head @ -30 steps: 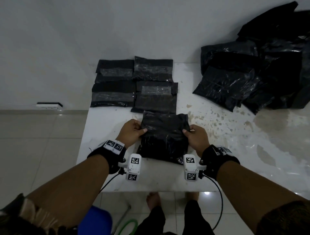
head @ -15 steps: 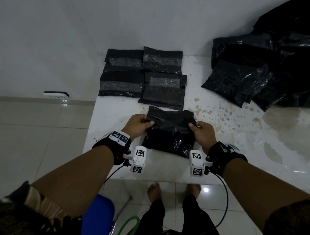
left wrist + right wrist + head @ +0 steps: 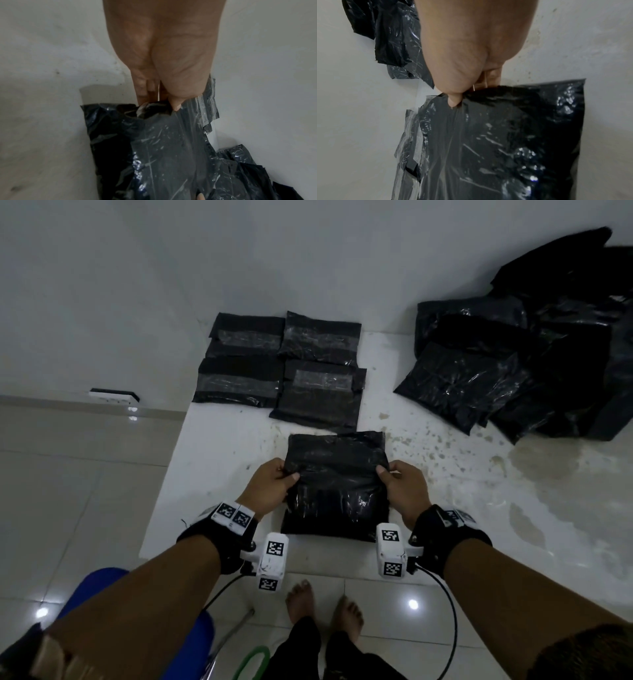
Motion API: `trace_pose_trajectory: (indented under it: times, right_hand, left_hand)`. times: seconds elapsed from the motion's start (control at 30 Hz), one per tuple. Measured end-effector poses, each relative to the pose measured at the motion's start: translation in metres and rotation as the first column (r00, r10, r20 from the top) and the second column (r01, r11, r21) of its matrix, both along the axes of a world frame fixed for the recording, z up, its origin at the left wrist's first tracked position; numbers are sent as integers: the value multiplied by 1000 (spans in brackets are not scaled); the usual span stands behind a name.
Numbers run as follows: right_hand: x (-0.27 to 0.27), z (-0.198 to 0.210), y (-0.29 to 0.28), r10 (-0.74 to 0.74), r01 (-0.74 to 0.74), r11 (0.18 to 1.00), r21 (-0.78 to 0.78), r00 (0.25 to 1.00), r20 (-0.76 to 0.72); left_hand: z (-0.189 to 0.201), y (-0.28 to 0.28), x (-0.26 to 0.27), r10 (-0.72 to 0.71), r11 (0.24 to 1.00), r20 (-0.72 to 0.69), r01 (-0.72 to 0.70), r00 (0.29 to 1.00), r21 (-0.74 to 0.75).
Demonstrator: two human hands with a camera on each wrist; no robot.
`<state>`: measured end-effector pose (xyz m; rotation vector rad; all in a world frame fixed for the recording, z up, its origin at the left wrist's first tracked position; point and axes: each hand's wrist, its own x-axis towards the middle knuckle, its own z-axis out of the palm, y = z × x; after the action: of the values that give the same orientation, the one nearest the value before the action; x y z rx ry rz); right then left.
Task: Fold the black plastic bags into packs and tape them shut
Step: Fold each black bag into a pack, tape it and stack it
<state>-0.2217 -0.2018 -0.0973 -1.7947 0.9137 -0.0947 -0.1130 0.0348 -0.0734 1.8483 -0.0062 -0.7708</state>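
A black plastic bag pack [image 3: 337, 487] lies on the white table [image 3: 219, 460] in front of me. My left hand [image 3: 274, 482] pinches its left edge, thumb on top and fingers underneath. My right hand [image 3: 402, 486] pinches the right edge the same way. In the left wrist view the left hand [image 3: 159, 104] grips the crumpled edge of the pack [image 3: 163, 155]. The right wrist view shows my right hand [image 3: 458, 97] with its thumb pressed on the glossy pack [image 3: 505, 142]. Several taped packs [image 3: 284, 368] lie in two rows at the table's far left.
A heap of loose black bags [image 3: 534, 344] fills the table's far right corner against the white wall. The table surface at right is stained. The table's left edge drops to a tiled floor; a blue stool [image 3: 102, 583] and bare feet [image 3: 322, 604] show below.
The pack's top fold has been laid flatter and the pack sits squarer on the table. Both hands keep their pinch on its sides. The camera has shifted slightly.
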Motion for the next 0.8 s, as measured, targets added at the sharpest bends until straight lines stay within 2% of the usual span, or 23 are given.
trace_pose_trajectory:
  times: [0.17, 0.37, 0.57, 0.7, 0.8]
  right_hand:
    - [-9, 7, -12, 38, -40, 998, 55, 999, 39]
    - [-14, 15, -27, 123, -135, 969, 206, 990, 72]
    - [-11, 20, -37, 230, -232, 970, 68, 972, 41]
    - [-7, 19, -40, 240, -244, 959, 143, 970, 45]
    - [-4, 19, -44, 256, -262, 955, 139, 965, 60]
  left_hand:
    - [6, -14, -8, -1, 999, 65, -1, 998, 33]
    - [9, -25, -2, 18, 999, 130, -24, 991, 44]
    - [12, -32, -6, 3, 1000, 99, -5, 995, 18]
    - [10, -30, -2, -33, 999, 134, 28, 990, 42]
    - [11, -30, 1, -24, 999, 143, 19, 989, 40]
